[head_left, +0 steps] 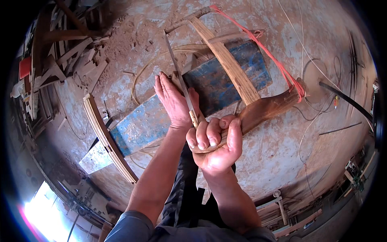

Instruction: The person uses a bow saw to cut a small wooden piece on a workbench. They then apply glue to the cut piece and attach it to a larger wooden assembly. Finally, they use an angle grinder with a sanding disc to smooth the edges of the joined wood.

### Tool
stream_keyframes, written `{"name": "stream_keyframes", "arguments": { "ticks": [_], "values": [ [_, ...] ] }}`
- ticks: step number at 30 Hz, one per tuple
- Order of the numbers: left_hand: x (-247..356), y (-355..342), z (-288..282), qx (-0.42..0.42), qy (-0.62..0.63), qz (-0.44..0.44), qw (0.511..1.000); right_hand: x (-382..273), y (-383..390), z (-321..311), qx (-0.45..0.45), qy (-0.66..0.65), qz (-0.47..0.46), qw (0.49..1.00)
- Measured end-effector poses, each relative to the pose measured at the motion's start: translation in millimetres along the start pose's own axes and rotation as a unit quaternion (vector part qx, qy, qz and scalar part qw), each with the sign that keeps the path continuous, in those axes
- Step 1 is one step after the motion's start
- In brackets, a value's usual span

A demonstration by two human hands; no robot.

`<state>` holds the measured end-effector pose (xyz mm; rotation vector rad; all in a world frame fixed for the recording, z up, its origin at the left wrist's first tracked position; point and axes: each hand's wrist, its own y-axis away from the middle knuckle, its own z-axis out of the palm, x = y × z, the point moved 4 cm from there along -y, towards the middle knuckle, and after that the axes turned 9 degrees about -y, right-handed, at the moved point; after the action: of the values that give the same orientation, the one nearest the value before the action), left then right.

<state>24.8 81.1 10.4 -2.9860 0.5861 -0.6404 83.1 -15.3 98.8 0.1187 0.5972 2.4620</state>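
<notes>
My right hand (215,141) is closed round the curved wooden end arm of a frame saw (227,60). Its narrow blade (180,76) runs up and away from my fist on the left. A pale wooden stretcher crosses the middle, and red cord is strung along the right side. My left hand (177,101) straddles the blade, straight fingers to its left and thumb to its right, holding down a small brown piece of wood (176,79). Most of that piece is hidden by the hand and blade. Beneath lies a worn blue bench (141,123).
Long curved wooden strips (109,137) lean across the bench's left end. Scrap wood (60,60) is heaped at the far left, with sawdust (123,48) nearby on the floor. A black hose (346,97) and thin cables lie to the right. More timber (298,222) is at the lower right.
</notes>
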Motion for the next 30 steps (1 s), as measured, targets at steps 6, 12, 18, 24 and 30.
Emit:
{"name": "stream_keyframes", "arguments": {
  "ticks": [6, 12, 18, 24, 30],
  "values": [
    [0.5, 0.2, 1.4, -0.013, 0.003, -0.001, 1.0, 2.9, -1.3, 8.1, 0.074, -0.026, 0.007, 0.997],
    [-0.4, -0.8, 4.2, -0.014, 0.007, -0.016, 1.0, 9.9, -10.5, 3.6, 0.097, -0.017, 0.007, 0.995],
    [-7.7, 2.9, 3.2, -0.014, 0.011, -0.006, 1.0, 10.5, -28.9, 18.9, -0.006, 0.028, 0.008, 1.0],
    [6.9, -0.7, -11.1, -0.034, -0.092, -0.07, 0.993, -95.3, 0.5, 41.0, -0.098, 0.3, -0.14, 0.939],
    [-0.6, 6.2, -30.8, -0.057, -0.078, -0.23, 0.968, -209.3, 20.3, 24.4, 0.102, 0.523, -0.207, 0.82]
  ]
}}
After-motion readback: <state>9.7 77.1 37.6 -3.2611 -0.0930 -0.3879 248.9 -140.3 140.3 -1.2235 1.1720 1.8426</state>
